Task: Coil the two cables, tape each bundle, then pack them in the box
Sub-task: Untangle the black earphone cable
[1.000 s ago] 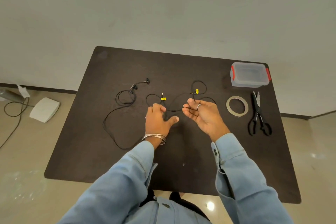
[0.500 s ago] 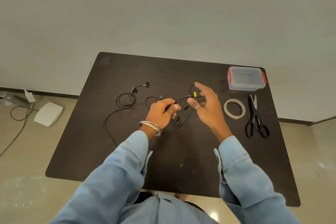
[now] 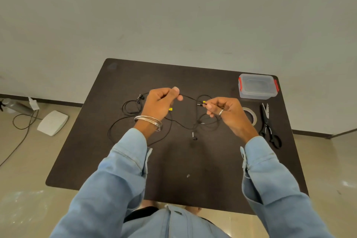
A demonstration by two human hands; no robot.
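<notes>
Two thin black earphone cables lie tangled on the dark table. I hold one cable stretched above the table between both hands. My left hand pinches it at the left, and my right hand pinches its plug end by a yellow tag. Its loops and an earbud hang below. The second cable lies in loose loops on the table, left of my left hand. The clear plastic box with red clips stands shut at the far right corner.
A roll of tape lies flat just behind my right hand, with black scissors to its right. On the floor at the left are a white device and a trailing wire.
Both hands have risen and moved apart, pulling a length of cable taut between them. One second ago they were close together just above the table.
</notes>
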